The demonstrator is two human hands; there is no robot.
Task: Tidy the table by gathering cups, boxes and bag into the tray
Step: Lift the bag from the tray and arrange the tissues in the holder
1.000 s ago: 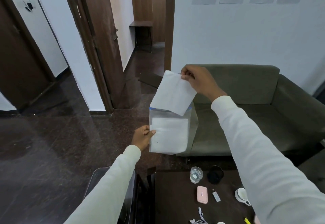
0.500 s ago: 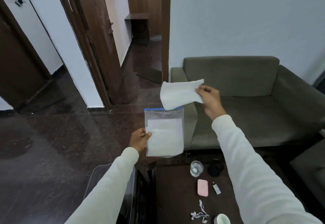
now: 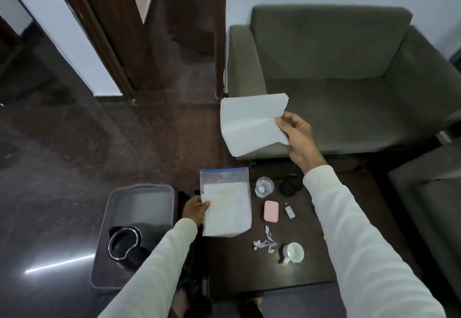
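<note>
Bag (image 3: 225, 203) in left-hand (image 3: 195, 209) grip

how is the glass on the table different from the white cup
The glass is clear and stands at the far side of the table; the white cup is opaque and sits nearer the person. The white cup has a handle; the glass shows none. The glass looks narrower than the white cup. Both stand upright, mouths up, untouched by either hand.
</note>
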